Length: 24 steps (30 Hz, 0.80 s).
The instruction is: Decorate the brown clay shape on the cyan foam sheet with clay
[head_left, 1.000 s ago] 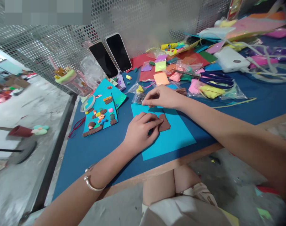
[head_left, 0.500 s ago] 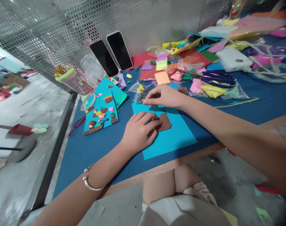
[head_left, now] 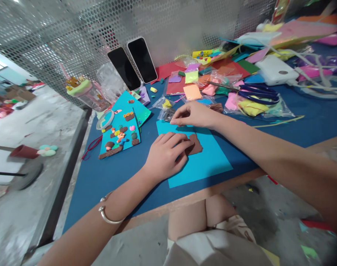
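The left hand (head_left: 164, 157) lies in the middle of the frame, fingers flat and together, pressing on the edge of the brown clay piece (head_left: 195, 145). The clay sits on the bright blue paper (head_left: 204, 162) on the desk (head_left: 107, 177). If the hand pushes too hard, the soft clay could squash or tear, I think. Just above, the right hand (head_left: 194, 115) has its fingertips pinched together at the top edge of the paper; I cannot tell what is in them. If it lets go, the paper might slide.
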Available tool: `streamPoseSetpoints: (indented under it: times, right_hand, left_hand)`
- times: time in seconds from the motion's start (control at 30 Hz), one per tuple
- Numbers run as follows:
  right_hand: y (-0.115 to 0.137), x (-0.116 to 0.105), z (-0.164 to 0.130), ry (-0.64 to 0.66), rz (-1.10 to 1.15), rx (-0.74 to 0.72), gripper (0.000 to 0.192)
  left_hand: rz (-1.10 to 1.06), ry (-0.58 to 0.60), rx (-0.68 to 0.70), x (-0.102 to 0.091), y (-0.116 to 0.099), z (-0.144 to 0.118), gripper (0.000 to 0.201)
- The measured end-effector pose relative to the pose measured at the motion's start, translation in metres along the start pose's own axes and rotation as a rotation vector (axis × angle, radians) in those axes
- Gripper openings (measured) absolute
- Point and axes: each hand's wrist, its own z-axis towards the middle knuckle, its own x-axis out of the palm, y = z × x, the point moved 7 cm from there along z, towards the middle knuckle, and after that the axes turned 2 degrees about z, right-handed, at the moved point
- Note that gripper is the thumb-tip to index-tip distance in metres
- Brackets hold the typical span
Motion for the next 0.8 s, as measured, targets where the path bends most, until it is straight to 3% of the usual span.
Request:
streamPoseSetpoints:
  times: [0.37,0.57,0.8]
  right_hand:
    - [-0.0053,-0.0005,-0.0004,-0.009,-0.015,0.056,0.015]
    - [-0.0024,-0.0021,0.0000,-0.017,-0.016,0.041,0.017]
    - [-0.0030,-0.0016,-0.0002,-0.003,-0.014,0.030,0.018]
  left_hand:
    - [0.009,0.013,0.003,0.0008,-0.0018,0.0006,0.021]
    - [-0.078,-0.051,-0.078,-0.0027,0.0044,-0.0010,0.023]
    - [0.003,0.006,-0.002,0.0004,-0.0003,0.0007,0.024]
